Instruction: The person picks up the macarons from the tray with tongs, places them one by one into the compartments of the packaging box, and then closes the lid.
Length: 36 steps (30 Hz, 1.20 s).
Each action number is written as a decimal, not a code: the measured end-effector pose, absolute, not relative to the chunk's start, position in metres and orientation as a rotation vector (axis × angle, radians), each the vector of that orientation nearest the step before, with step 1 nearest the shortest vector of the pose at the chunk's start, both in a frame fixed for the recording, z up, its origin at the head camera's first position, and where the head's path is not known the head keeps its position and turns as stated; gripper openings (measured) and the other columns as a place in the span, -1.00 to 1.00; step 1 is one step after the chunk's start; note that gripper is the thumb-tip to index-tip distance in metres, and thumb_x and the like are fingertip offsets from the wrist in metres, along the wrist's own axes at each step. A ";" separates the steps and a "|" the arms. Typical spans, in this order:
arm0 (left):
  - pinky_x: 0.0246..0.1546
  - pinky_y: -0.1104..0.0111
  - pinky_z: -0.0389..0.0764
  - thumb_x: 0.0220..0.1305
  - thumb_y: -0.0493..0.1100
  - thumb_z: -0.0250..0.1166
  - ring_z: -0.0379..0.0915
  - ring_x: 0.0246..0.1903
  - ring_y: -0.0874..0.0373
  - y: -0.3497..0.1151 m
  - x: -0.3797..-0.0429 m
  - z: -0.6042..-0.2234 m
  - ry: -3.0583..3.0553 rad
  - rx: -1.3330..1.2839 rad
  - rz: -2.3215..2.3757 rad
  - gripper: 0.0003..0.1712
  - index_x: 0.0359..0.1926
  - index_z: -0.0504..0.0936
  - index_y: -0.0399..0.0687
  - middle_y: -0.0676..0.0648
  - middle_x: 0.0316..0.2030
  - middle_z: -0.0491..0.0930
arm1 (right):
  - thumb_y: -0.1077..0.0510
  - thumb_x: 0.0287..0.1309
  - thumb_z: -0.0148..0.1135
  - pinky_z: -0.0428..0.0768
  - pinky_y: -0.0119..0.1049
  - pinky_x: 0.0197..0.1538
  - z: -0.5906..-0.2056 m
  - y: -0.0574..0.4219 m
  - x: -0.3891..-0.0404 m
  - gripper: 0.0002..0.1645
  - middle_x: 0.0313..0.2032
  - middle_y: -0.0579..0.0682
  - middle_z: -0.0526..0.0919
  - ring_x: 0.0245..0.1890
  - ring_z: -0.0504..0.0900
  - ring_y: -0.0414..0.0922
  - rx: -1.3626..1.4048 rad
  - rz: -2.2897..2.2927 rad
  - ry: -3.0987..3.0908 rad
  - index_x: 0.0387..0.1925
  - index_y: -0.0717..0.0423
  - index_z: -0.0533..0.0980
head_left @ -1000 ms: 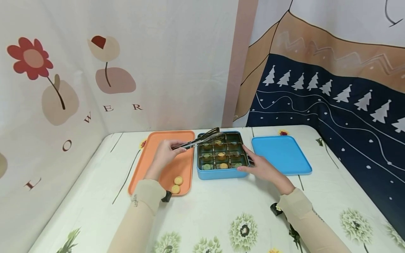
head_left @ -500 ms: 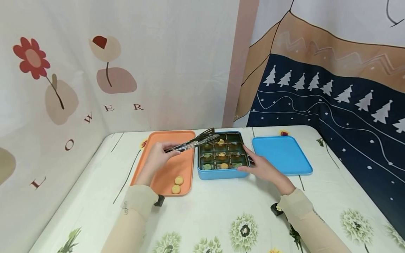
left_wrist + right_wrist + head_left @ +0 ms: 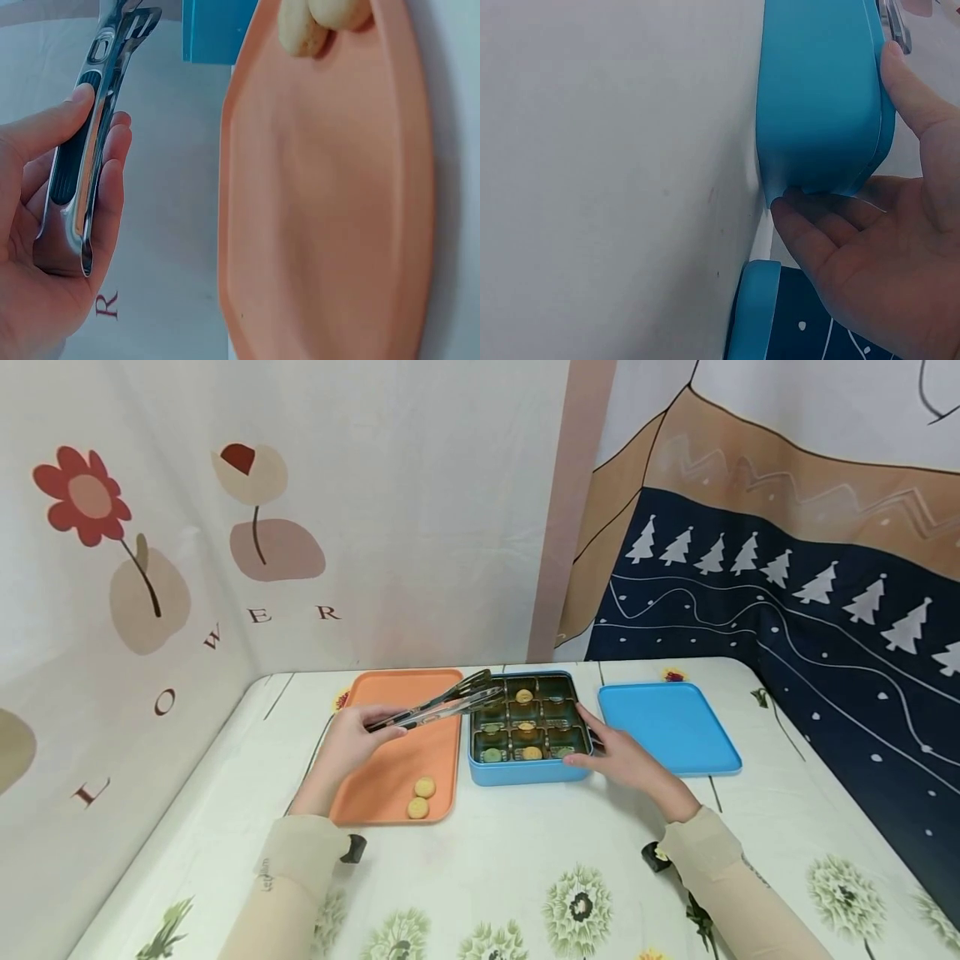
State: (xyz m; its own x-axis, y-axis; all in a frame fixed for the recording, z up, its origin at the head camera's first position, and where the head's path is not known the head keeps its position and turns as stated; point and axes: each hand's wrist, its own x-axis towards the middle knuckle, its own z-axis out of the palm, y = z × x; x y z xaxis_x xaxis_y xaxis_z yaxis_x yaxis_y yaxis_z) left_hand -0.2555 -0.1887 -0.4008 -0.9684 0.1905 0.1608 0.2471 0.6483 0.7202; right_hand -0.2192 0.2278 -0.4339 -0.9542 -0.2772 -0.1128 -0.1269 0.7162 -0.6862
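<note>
Metal tongs [image 3: 412, 717] with dark grips are held in my left hand [image 3: 347, 750], thumb on one arm and fingers behind the other. Their tips are spread above the left edge of a blue box [image 3: 525, 774], nothing between them. Inside that box is a divided dark insert; yellow cookies [image 3: 524, 696] sit in its middle column, and greenish pieces [image 3: 491, 755] lie in several other compartments. My right hand [image 3: 618, 752] grips the box's right side, thumb at the front rim. Two round cookies [image 3: 424, 787] lie on the orange tray [image 3: 390, 785] below the tongs.
A flat blue lid or tray [image 3: 667, 727] lies to the right of the box. The flower-patterned tablecloth [image 3: 525, 843] covers the table. Printed curtains [image 3: 420, 527] hang behind it.
My left hand and the tongs have moved left and toward me, away from the box's inside. A yellow cookie in the back middle compartment has come into clear view. The right hand stays put.
</note>
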 end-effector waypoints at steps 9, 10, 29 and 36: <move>-0.31 0.46 0.55 0.22 -0.11 0.45 0.58 -0.24 0.15 -0.211 -0.245 -0.404 -2.804 -0.359 -1.203 -0.63 0.05 0.73 -0.05 -0.12 -0.11 0.77 | -0.29 0.24 0.26 0.40 0.27 0.27 -0.434 0.229 -0.218 0.20 0.52 0.37 0.00 0.39 0.28 0.37 -0.334 -1.071 2.710 0.61 -0.08 -0.23; -0.31 0.47 0.55 0.22 -0.11 0.45 0.58 -0.24 0.16 -0.213 -0.244 -0.404 -2.806 -0.354 -1.207 -0.63 0.05 0.73 -0.05 -0.13 -0.10 0.77 | -0.31 0.24 0.26 0.41 0.26 0.27 -0.434 0.229 -0.218 0.20 0.52 0.38 0.00 0.39 0.28 0.37 -0.333 -1.070 2.710 0.61 -0.07 -0.23; -0.38 0.40 0.58 0.25 -0.03 0.42 0.60 -0.30 0.25 -0.256 -0.217 -0.412 -2.883 -0.256 -1.219 -0.59 0.10 0.70 -0.04 -0.18 -0.10 0.75 | -0.31 0.24 0.26 0.41 0.27 0.25 -0.433 0.228 -0.219 0.20 0.52 0.37 0.00 0.40 0.27 0.36 -0.329 -1.062 2.715 0.61 -0.07 -0.23; -0.39 0.41 0.56 0.25 -0.03 0.42 0.55 -0.32 0.37 -0.265 -0.209 -0.413 -2.903 -0.228 -1.244 -0.55 0.11 0.69 -0.09 -0.20 -0.09 0.74 | -0.31 0.24 0.26 0.44 0.25 0.22 -0.434 0.228 -0.219 0.20 0.52 0.38 0.00 0.40 0.26 0.37 -0.327 -1.047 2.723 0.61 -0.06 -0.22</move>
State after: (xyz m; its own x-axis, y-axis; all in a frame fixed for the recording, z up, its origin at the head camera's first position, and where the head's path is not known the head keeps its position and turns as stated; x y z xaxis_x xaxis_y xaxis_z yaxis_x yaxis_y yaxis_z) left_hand -0.2090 -0.2646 -0.4132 -0.9893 0.1419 0.0334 0.1220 0.6809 0.7221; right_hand -0.2190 0.2282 -0.4339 -0.9545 -0.2770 -0.1108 -0.1314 0.7238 -0.6774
